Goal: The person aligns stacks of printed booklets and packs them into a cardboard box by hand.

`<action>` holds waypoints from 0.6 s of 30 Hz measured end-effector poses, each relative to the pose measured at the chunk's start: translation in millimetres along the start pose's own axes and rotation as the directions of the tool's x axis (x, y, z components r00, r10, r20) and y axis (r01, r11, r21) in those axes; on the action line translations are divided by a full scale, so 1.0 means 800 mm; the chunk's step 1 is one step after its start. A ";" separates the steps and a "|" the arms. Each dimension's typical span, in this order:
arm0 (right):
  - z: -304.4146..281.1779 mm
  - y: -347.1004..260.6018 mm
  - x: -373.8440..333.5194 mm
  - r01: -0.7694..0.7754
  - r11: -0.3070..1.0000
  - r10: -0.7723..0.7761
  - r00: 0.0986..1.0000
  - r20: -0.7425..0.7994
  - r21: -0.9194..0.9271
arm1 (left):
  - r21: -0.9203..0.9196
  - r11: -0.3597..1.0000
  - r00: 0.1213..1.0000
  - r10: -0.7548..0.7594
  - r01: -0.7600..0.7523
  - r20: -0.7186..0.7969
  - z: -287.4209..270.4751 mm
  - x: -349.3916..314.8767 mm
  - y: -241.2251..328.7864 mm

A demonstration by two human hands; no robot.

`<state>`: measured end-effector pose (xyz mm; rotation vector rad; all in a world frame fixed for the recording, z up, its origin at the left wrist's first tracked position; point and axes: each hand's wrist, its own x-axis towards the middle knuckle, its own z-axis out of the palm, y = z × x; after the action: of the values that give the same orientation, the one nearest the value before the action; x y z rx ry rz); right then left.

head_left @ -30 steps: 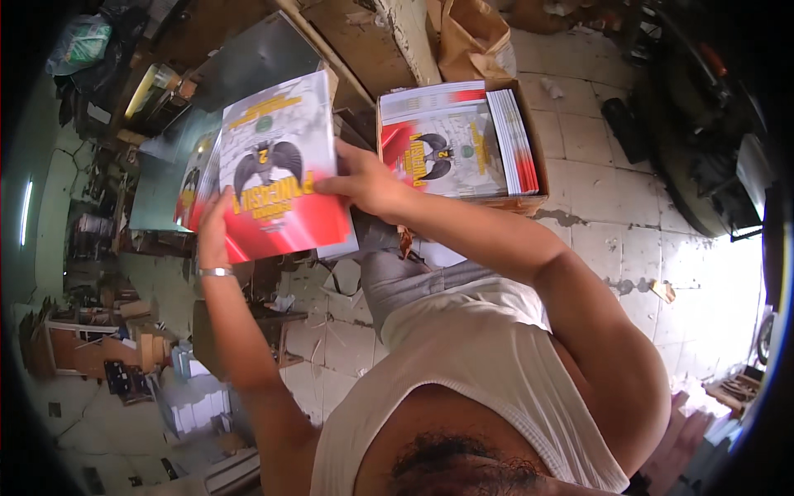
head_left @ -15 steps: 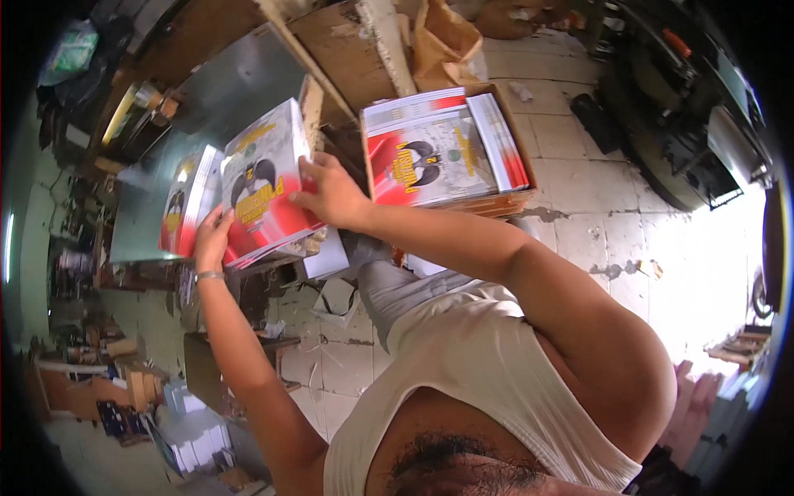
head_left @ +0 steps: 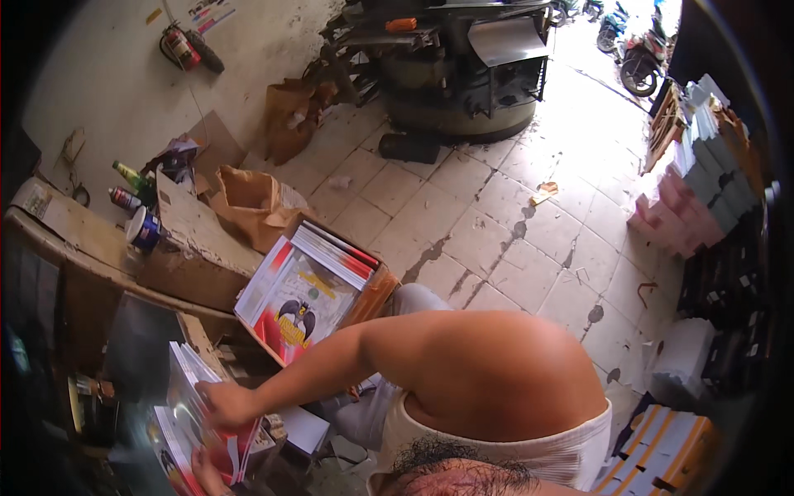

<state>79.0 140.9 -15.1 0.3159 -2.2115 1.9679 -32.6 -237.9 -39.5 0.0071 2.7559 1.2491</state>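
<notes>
A stack of glossy red-and-grey booklets [head_left: 188, 387] stands tilted on the metal-topped table at the lower left. My right hand [head_left: 227, 405] grips its near right side, fingers bent over the edge. Below it, my left hand [head_left: 207, 473] holds the lower side of the same stack, partly cut off by the picture's edge. Another pile of booklets [head_left: 169, 442] with white page edges leans beside it, nearest my left hand. To the right of the table, an open cardboard box [head_left: 376, 293] is packed with the same booklets, some flat with a winged dark bird on the cover, others on edge.
Behind the box are a brown paper bag [head_left: 248, 198] and a worn carton [head_left: 194, 223] beside a blue-and-white can [head_left: 143, 229]. A dark machine [head_left: 455, 83] stands on the tiled floor [head_left: 529, 198]. Pink and grey paper stacks [head_left: 686, 202] line the right.
My view has swung to the right, so the table and hands now appear at lower left and more floor shows. Both hands stay on the booklet stack, which looks more tilted.
</notes>
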 end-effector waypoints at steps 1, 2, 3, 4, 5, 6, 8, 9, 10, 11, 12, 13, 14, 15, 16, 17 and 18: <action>0.014 0.009 0.006 0.014 0.998 -0.008 0.996 -0.092 0.063 | 0.001 1.000 1.000 0.006 -0.006 0.003 0.000 0.007 -0.007; 0.033 0.003 0.022 0.030 0.997 -0.023 0.995 -0.100 0.071 | 0.017 1.000 1.000 0.018 -0.018 -0.006 -0.017 0.014 -0.014; 0.038 0.000 0.024 -0.130 0.970 0.152 0.984 -0.097 0.207 | 0.011 1.000 1.000 0.025 -0.025 -0.009 -0.016 0.020 -0.029; 0.037 -0.007 0.025 -0.274 0.899 0.316 0.946 -0.071 0.343 | 0.005 0.999 0.999 0.041 -0.041 -0.016 -0.024 0.026 -0.043; 0.032 -0.015 0.023 -0.305 0.913 0.303 0.952 0.049 0.271 | -0.018 0.998 0.998 0.057 -0.057 -0.035 -0.033 0.028 -0.066; 0.036 -0.026 0.017 -0.295 0.918 0.287 0.955 0.068 0.264 | -0.065 0.991 0.989 0.111 -0.118 -0.093 -0.047 0.033 -0.097; 0.014 -0.008 0.028 -0.106 0.934 0.122 0.992 -0.025 0.342 | 0.071 0.995 0.998 -0.068 0.066 0.016 0.006 -0.001 0.016; 0.017 -0.020 0.032 -0.091 0.901 0.076 0.996 0.052 0.424 | 0.082 0.996 0.999 -0.033 0.033 0.003 0.007 -0.005 0.039; 0.010 -0.023 0.037 0.055 0.915 -0.061 0.998 0.002 0.399 | 0.082 0.997 1.000 0.002 -0.003 0.005 0.023 -0.006 0.065; 0.009 -0.035 0.031 0.121 0.918 -0.137 0.990 0.017 0.378 | 0.057 0.998 1.000 0.015 -0.014 -0.022 0.037 -0.026 0.070; 0.003 -0.045 0.026 0.186 0.915 -0.207 0.978 0.018 0.358 | 0.028 0.999 0.999 0.038 -0.037 -0.028 0.056 -0.035 0.081; -0.050 -0.070 0.011 0.190 0.778 -0.301 0.949 0.090 0.599 | 0.022 0.996 0.996 0.089 -0.089 0.027 0.089 -0.015 0.117; -0.088 -0.090 -0.008 0.145 0.584 -0.426 0.892 0.150 0.799 | 0.001 0.992 0.991 0.123 -0.123 0.053 0.116 -0.013 0.141; -0.108 -0.099 -0.021 0.073 0.449 -0.461 0.873 0.161 0.891 | -0.028 0.988 0.985 0.155 -0.154 0.078 0.140 -0.018 0.160; -0.124 -0.105 -0.033 -0.007 0.305 -0.498 0.851 0.166 0.952 | -0.061 0.981 0.976 0.188 -0.182 0.110 0.164 -0.023 0.177; -0.137 -0.103 -0.040 -0.037 0.280 -0.497 0.849 0.178 0.959 | -0.104 0.975 0.968 0.209 -0.196 0.141 0.185 -0.029 0.186; -0.145 -0.099 -0.054 -0.032 0.276 -0.496 0.851 0.171 0.961 | -0.148 0.966 0.955 0.235 -0.210 0.179 0.208 -0.033 0.200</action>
<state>139.3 249.7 62.9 1.2817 -0.6106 2.9516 4.4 -9.1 -25.9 0.4188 2.5569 1.3922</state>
